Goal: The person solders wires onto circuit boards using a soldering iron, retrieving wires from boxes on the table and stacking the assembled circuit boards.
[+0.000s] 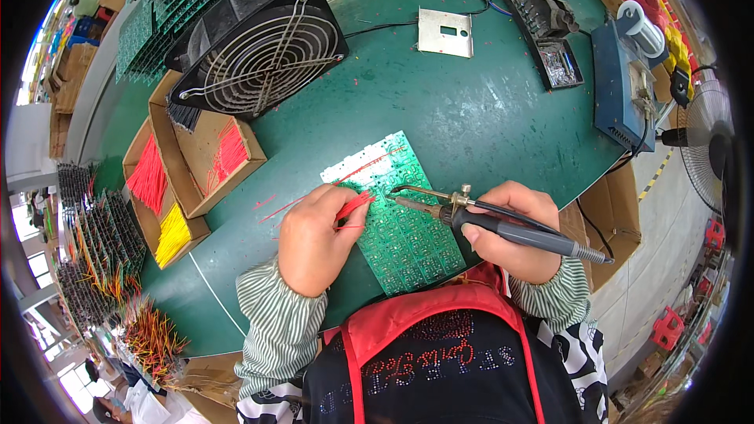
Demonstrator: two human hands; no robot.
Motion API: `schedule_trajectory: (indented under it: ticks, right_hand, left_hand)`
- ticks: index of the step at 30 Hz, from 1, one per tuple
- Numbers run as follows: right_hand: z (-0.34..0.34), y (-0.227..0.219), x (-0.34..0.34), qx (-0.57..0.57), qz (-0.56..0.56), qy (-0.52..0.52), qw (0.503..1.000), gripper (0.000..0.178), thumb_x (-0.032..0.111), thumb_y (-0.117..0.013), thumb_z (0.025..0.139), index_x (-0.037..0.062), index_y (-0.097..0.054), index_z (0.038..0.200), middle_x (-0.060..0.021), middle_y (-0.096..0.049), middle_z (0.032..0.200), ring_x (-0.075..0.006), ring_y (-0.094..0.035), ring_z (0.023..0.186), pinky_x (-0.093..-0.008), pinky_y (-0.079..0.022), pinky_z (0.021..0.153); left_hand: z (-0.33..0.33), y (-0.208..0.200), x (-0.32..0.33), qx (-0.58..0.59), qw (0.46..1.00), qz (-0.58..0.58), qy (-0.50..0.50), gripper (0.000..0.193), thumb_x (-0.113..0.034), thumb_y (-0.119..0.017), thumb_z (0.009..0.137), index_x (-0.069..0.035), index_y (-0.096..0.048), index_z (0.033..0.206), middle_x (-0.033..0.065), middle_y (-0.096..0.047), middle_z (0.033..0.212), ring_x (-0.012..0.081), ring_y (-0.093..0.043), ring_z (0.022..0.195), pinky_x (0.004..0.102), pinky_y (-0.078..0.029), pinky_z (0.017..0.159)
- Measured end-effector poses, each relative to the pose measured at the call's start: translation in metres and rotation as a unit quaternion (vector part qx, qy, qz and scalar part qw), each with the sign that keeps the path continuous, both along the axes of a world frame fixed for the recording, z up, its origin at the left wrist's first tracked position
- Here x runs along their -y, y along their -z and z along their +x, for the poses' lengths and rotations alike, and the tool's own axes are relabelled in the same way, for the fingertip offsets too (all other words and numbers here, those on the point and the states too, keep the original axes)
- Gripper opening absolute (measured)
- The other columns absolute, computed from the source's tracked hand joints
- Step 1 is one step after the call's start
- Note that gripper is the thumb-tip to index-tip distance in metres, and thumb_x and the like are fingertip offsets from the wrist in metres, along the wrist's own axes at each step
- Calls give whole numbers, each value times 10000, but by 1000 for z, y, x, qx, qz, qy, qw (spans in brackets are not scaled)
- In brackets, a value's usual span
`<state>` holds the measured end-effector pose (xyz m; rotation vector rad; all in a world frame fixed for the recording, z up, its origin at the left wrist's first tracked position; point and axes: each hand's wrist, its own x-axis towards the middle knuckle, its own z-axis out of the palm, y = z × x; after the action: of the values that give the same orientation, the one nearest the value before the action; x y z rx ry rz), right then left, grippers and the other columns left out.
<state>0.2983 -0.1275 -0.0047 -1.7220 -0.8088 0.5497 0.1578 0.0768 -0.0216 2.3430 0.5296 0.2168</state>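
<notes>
Near table (487,118) front edge, red wires (357,204): pinched by left hand (316,239); probably light, flexible.
Soldering iron (542,241): gripped by right hand (525,261); handle seems safest.

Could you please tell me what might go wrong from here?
The soldering iron in the right hand has its tip close to the left hand; if it is hot, a small slip might burn those fingertips.

The red wires bunched in the left hand also sit near the tip, so their insulation could scorch.

No clamp shows on the green circuit board, so a nudge might shift it.
</notes>
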Motion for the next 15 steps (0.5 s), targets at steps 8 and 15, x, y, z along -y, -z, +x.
schedule_trajectory:
  ticks: [8, 15]
  right_hand:
    - [2, 6, -3, 3, -6, -11, 1000, 181, 94, -724, 705, 9, -615, 822, -52, -644, 666, -98, -626, 579, -233, -475, 530]
    - [4, 7, -5, 8, -2, -14, 1000, 179, 97, -727, 706, 16, -614, 819, -51, -643, 664, -96, -623, 572, -232, -474, 527]
  left_hand:
    - [6, 6, -3, -12, 999, -36, 12, 122, -106, -691, 782, -9, -623, 811, 109, -560, 707, 258, -546, 593, 342, -434, 541]
    - [7, 5, -3, -29, 999, -30, 19, 124, -111, -690, 776, -11, -624, 808, 108, -555, 706, 255, -545, 596, 349, -431, 540]
